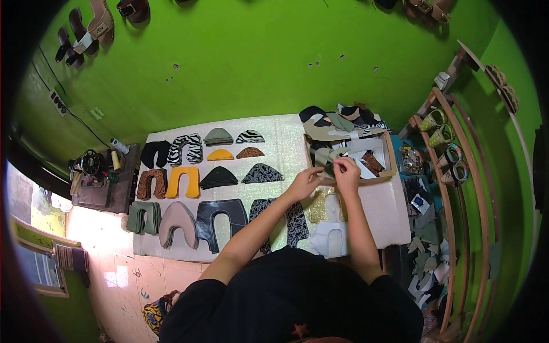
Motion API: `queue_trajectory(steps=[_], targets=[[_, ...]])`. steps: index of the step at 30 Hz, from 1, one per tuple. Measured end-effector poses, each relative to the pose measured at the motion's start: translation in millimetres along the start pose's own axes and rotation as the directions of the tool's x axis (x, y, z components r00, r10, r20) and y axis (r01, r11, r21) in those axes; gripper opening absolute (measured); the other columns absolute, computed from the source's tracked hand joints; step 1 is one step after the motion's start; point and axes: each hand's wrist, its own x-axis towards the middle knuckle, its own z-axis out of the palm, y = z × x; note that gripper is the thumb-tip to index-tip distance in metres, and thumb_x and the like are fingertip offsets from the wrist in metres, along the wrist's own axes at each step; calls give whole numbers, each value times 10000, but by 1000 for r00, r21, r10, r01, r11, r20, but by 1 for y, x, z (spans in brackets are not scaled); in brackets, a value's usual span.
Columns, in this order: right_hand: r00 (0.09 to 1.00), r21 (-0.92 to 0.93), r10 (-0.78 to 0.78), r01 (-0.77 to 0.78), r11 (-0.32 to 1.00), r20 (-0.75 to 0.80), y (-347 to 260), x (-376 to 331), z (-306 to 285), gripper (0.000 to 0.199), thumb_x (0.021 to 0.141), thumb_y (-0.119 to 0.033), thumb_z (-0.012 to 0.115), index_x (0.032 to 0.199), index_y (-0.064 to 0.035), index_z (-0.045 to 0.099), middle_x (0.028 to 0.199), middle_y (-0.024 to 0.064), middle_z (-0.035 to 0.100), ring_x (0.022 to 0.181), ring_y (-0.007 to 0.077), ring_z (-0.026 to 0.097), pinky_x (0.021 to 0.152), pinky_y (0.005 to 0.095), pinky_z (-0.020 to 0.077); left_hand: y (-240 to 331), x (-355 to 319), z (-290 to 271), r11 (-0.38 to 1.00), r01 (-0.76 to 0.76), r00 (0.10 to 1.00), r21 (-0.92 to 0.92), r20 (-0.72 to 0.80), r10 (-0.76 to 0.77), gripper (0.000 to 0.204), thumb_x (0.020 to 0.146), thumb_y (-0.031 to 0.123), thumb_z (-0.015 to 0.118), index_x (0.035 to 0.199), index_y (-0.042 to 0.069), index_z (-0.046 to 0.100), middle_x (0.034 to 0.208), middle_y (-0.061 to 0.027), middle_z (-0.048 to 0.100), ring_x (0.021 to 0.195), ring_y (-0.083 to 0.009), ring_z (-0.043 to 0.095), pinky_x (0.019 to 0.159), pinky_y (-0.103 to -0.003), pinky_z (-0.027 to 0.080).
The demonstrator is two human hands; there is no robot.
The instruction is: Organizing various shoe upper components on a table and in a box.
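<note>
Over the near edge of a cardboard box, my right hand pinches a thin olive-grey cut piece. My left hand is just left of it, its fingers apart and curved toward the piece, with nothing seen in them. Inside the box lie white sheets and a leopard-print scrap. Black, beige and grey-green cut pieces are heaped over its far side. Below my hands are a gold glittery piece and a white U-shaped piece.
Stacks of U-shaped and half-round pieces fill the left of the white-covered table, among them a yellow stack and a black stack. A sewing machine stands left. Right are a wooden rack with sandals and a scrap pile.
</note>
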Motion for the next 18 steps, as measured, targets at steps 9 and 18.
queue_trajectory(steps=[9,18], targets=[[932,-58,-332,344,937,146,-45,-23,9,128,639,-6,612,761,-37,633,820,53,601,772,244,564,668,331,463,15,-14,-26,369,165,931,-915,21,-365,226,887,216,459,1023,39,422,938,-78,502,870,-210,567,781,-315,483],[948,-2,-168,176,984,270,-64,-30,12,162,675,-109,640,788,-28,557,779,107,570,789,263,546,680,348,433,24,-32,-21,599,126,883,-791,-185,-431,225,846,121,523,1018,23,416,864,-76,548,746,-153,589,651,-260,513]])
